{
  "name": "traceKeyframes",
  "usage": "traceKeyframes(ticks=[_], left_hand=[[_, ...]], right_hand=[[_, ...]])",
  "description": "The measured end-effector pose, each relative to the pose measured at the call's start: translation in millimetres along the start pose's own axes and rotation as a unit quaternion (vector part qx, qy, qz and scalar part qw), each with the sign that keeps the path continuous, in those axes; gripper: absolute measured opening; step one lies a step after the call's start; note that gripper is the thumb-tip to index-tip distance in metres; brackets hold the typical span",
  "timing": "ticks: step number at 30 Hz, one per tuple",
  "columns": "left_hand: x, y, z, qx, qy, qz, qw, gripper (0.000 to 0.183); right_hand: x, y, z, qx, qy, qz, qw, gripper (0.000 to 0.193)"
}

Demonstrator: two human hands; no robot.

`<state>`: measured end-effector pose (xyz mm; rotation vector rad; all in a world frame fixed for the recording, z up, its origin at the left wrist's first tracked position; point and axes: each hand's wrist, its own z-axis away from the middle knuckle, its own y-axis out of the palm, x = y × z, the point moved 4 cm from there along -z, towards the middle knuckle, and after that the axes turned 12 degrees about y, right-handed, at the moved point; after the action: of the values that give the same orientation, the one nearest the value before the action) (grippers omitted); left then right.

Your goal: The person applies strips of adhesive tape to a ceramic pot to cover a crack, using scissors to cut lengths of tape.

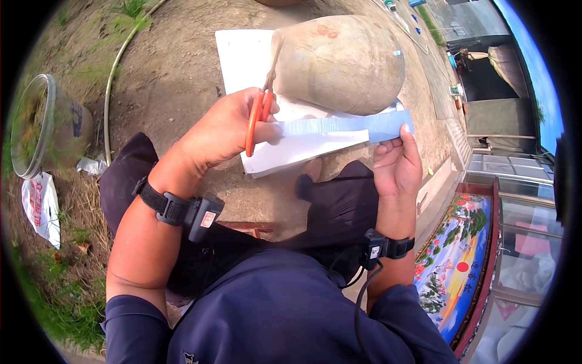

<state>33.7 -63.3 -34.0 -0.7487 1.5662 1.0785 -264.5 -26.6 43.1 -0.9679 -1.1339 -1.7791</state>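
In my left hand (pixel 227 130) is a pair of scissors (pixel 253 127) with orange handles, its dark blades pointing away from me along the pot's left edge. The same hand pinches one end of a light blue strip (pixel 330 125) that looks like tape. Thumb and fingers of my right hand (pixel 401 167) grip the strip's other end, and it is stretched between both hands. Just beyond it a large, worn clay pot (pixel 339 64) rests on a white board (pixel 242 54). The strip passes in front of the board and the pot's near edge.
A clear plastic bucket (pixel 66 124) stands at the left beside a white plastic bag (pixel 41 209). A pale hose (pixel 110 85) runs over the dirt. Windows (pixel 527 206) and a colourful painted panel (pixel 461 261) line the right side. My knees flank the board's near edge.
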Motion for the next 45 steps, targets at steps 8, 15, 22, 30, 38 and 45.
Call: traceKeyframes(ticks=[8,15,22,30,38,45], left_hand=[[0,-7,-1,-0.03,0.009,0.013,0.999,0.033],[-1,-9,-2,-0.073,0.013,0.003,0.997,0.039],[-11,-5,-1,-0.116,0.035,0.048,0.992,0.041],[-6,-6,0,-0.091,0.026,0.119,0.988,0.042],[-7,-3,-2,-0.07,0.032,0.136,0.988,0.037],[-14,-9,3,-0.091,0.063,0.059,0.992,0.034]], right_hand=[[-4,-6,1,-0.024,-0.004,-0.017,1.0,0.028],[-9,-18,3,-0.002,0.004,-0.095,0.995,0.022],[-9,-22,-2,0.217,-0.028,-0.146,0.965,0.01],[11,-11,-2,0.33,-0.055,-0.078,0.939,0.024],[15,-11,-4,0.39,-0.065,-0.016,0.918,0.029],[-17,-32,-24,0.325,-0.014,-0.009,0.946,0.027]])
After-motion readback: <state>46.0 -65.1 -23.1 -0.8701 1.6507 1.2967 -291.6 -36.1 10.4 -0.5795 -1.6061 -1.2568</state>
